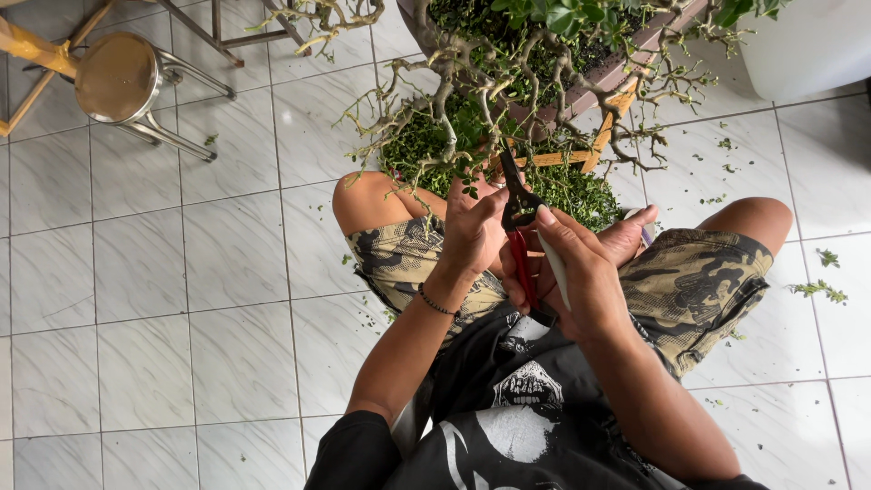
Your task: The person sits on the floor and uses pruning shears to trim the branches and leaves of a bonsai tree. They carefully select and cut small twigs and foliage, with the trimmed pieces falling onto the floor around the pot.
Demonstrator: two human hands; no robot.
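Right hand (581,263) clenched around red-handled pruning shears (519,222), left hand's (474,231) grip hidden, blade tips among twigs.

White tiled floor (163,299), scattered green leaf clippings (819,289), metal stool (122,82), white planter (807,45)

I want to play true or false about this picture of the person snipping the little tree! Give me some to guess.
1. The right hand holds the red-handled pruning shears. True.
2. The left hand holds a watering can. False: it reaches toward the small tree.
3. The floor is grass. False: white tiles.
4. A metal stool stands at upper left. True.
5. Green clippings lie under the tree. True.
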